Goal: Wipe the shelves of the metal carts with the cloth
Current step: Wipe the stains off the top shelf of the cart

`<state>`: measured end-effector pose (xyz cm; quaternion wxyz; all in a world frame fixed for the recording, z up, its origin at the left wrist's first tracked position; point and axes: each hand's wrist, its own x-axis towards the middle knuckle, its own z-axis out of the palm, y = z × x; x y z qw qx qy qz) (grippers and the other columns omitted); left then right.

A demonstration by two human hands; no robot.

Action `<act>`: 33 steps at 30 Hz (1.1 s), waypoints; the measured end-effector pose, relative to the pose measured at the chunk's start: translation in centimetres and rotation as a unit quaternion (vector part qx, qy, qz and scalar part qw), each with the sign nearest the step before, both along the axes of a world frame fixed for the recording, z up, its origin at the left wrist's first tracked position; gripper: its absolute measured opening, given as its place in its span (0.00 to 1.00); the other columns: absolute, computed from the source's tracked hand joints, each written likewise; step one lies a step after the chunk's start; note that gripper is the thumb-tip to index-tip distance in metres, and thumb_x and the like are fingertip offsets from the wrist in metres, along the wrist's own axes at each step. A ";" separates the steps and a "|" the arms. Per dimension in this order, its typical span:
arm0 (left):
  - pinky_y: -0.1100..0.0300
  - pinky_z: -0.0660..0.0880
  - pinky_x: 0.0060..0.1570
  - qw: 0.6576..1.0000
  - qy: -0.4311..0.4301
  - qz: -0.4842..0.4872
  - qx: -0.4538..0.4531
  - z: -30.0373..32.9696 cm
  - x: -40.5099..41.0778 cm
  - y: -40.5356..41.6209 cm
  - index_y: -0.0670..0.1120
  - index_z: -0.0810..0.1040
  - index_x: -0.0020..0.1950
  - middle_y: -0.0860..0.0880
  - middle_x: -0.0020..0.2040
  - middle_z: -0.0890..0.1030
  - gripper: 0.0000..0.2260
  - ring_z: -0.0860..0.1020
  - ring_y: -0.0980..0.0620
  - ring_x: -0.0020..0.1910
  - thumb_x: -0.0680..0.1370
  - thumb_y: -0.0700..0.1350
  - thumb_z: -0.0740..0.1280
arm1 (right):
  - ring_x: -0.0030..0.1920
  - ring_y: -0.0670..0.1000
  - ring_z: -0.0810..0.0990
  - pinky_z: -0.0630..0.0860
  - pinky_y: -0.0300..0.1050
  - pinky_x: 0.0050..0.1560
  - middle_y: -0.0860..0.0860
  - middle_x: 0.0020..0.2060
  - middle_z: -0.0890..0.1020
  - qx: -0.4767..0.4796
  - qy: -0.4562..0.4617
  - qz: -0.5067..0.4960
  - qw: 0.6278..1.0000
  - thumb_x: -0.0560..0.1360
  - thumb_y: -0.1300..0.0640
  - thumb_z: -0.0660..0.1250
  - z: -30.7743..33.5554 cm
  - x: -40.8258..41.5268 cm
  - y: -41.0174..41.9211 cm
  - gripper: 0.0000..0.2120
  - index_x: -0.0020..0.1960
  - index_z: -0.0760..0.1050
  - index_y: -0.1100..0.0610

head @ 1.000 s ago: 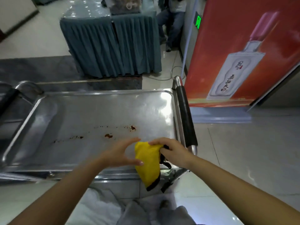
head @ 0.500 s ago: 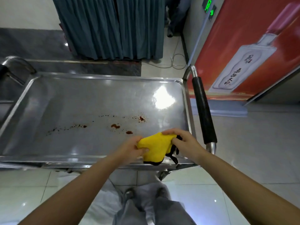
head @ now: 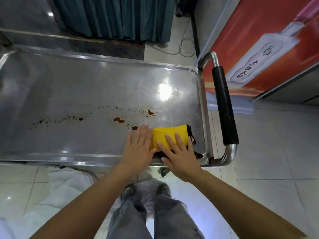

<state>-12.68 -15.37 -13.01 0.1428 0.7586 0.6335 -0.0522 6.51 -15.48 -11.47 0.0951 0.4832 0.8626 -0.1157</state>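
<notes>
Yellow cloth (head: 168, 137) on cart shelf (head: 86, 94): both grips flat, unclenched, left hand (head: 138, 148) and right hand (head: 179, 153) pressing it; brown stains (head: 119, 119) just beyond the left.

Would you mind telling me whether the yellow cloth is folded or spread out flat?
Folded. The cloth lies as a thick compact pad on the shelf, its black edging bunched at one end.

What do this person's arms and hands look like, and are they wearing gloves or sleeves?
Both the left hand and the right hand are bare: no gloves, rings, watch or bracelet show. Both forearms are uncovered as far as the picture reaches, with no sleeves in view. The fingernails look short and unpainted.
</notes>
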 end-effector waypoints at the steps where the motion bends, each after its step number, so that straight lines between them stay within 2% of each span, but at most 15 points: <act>1: 0.42 0.35 0.73 1.000 0.003 0.004 -0.005 -0.4 -0.7 -0.5 0.45 0.28 0.73 0.45 0.74 0.29 0.32 0.29 0.44 0.73 0.82 0.59 0.45 | 0.76 0.60 0.37 0.46 0.72 0.70 0.49 0.78 0.42 -0.020 -0.019 -0.011 1.000 0.80 0.38 0.44 -1.0 -0.3 0.2 0.27 0.76 0.40 0.39; 3: 0.42 0.33 0.72 1.000 0.014 0.007 -0.009 -1.4 -2.2 -1.6 0.45 0.28 0.73 0.43 0.75 0.29 0.31 0.26 0.44 0.72 0.81 0.60 0.41 | 0.74 0.58 0.29 0.40 0.71 0.70 0.47 0.76 0.33 -0.027 -0.033 -0.036 0.998 0.79 0.35 0.40 -2.4 -0.8 1.2 0.28 0.73 0.31 0.37; 5: 0.42 0.32 0.72 0.999 0.025 0.039 -0.016 -2.3 -3.5 -2.9 0.44 0.30 0.75 0.43 0.76 0.31 0.32 0.27 0.44 0.73 0.78 0.62 0.34 | 0.74 0.57 0.28 0.37 0.72 0.69 0.47 0.75 0.32 -0.023 -0.040 -0.051 0.998 0.77 0.32 0.38 -3.1 -1.5 2.9 0.29 0.72 0.29 0.35; 7: 0.41 0.33 0.71 0.992 0.025 0.122 -0.034 -2.8 -4.6 -4.3 0.45 0.32 0.75 0.44 0.77 0.33 0.34 0.31 0.45 0.75 0.76 0.65 0.32 | 0.74 0.57 0.28 0.34 0.72 0.68 0.46 0.75 0.32 -0.032 -0.041 -0.066 0.996 0.75 0.30 0.38 -3.1 -2.1 4.6 0.30 0.72 0.30 0.34; 10: 0.38 0.40 0.72 0.965 0.014 0.247 -0.087 -3.1 -5.8 -5.5 0.41 0.35 0.77 0.40 0.78 0.36 0.42 0.36 0.42 0.76 0.74 0.70 0.34 | 0.74 0.56 0.28 0.32 0.70 0.67 0.45 0.75 0.31 -0.048 -0.038 -0.070 0.996 0.71 0.27 0.36 -2.8 -2.2 5.0 0.32 0.71 0.30 0.33; 13: 0.36 0.41 0.71 0.948 -0.010 0.293 -0.122 -2.9 -5.6 -4.5 0.39 0.33 0.75 0.38 0.76 0.34 0.49 0.34 0.40 0.76 0.69 0.75 0.36 | 0.73 0.55 0.25 0.34 0.71 0.69 0.44 0.74 0.28 -0.069 -0.041 -0.053 0.995 0.70 0.26 0.34 -2.2 -1.3 3.5 0.33 0.71 0.29 0.33; 16: 0.32 0.41 0.70 0.921 -0.057 0.332 -0.194 -1.8 -4.9 -2.2 0.37 0.29 0.73 0.37 0.74 0.29 0.57 0.30 0.39 0.74 0.67 0.79 0.47 | 0.72 0.54 0.24 0.37 0.71 0.70 0.44 0.73 0.28 -0.086 -0.049 -0.052 0.994 0.70 0.25 0.33 -1.6 -0.1 0.5 0.32 0.70 0.28 0.33; 20: 0.29 0.44 0.69 0.893 -0.044 0.336 -0.296 -0.2 -4.9 -0.5 0.35 0.23 0.69 0.36 0.69 0.21 0.64 0.24 0.36 0.70 0.64 0.80 0.56 | 0.73 0.52 0.25 0.39 0.70 0.71 0.42 0.73 0.28 -0.090 -0.046 -0.083 0.991 0.70 0.25 0.35 -1.3 0.6 -2.8 0.33 0.71 0.30 0.32; 23: 0.30 0.45 0.70 0.883 -0.039 0.336 -0.325 0.9 -4.9 0.0 0.34 0.23 0.69 0.35 0.69 0.22 0.66 0.25 0.34 0.70 0.62 0.79 0.58 | 0.73 0.53 0.26 0.40 0.70 0.71 0.41 0.73 0.29 -0.112 -0.034 -0.095 0.989 0.69 0.24 0.36 -0.9 0.5 -2.0 0.33 0.70 0.30 0.30; 28: 0.34 0.37 0.69 0.886 -0.026 0.329 -0.325 1.2 -4.9 0.0 0.34 0.24 0.69 0.33 0.70 0.24 0.65 0.26 0.33 0.70 0.62 0.81 0.54 | 0.73 0.53 0.26 0.39 0.72 0.69 0.40 0.72 0.27 -0.138 -0.039 -0.090 0.986 0.70 0.24 0.42 -1.1 0.3 1.1 0.33 0.66 0.26 0.27; 33: 0.36 0.35 0.71 0.903 -0.046 0.324 -0.277 -0.1 -5.0 -1.3 0.36 0.22 0.68 0.34 0.69 0.22 0.63 0.23 0.35 0.69 0.61 0.82 0.50 | 0.73 0.56 0.25 0.37 0.74 0.67 0.43 0.72 0.25 -0.131 -0.063 -0.060 0.988 0.66 0.23 0.38 -1.9 -0.3 6.1 0.36 0.68 0.26 0.30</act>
